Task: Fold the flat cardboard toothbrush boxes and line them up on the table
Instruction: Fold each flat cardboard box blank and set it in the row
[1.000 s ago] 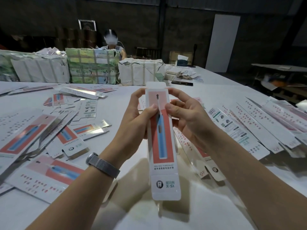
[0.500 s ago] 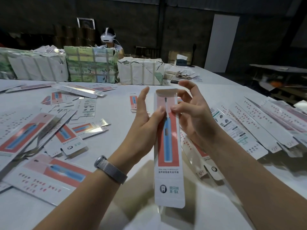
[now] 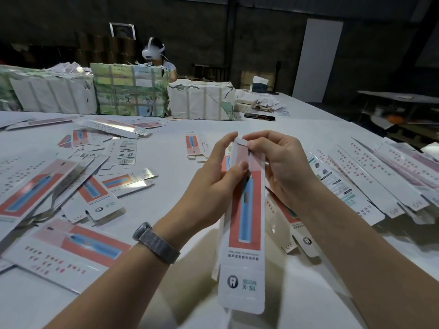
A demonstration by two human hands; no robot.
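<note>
Both forearms raised, converging toward centre. Left hand (image 3: pixel 213 184) upright, thumb pressed flat against the front of the toothbrush box (image 3: pixel 244 224), fingers (image 3: pixel 225 143) behind its top edge. Right hand (image 3: pixel 282 167) curled, pinching the top flap from the other side. Watch on left wrist.

Dim room, dark wall (image 3: pixel 202 32), white table (image 3: pixel 166 143).

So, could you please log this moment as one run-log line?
step: closing top flap | left hand: holds toothbrush box | right hand: fingers pinch top flap | box: raised above table | bottom tab: unfolded
</note>
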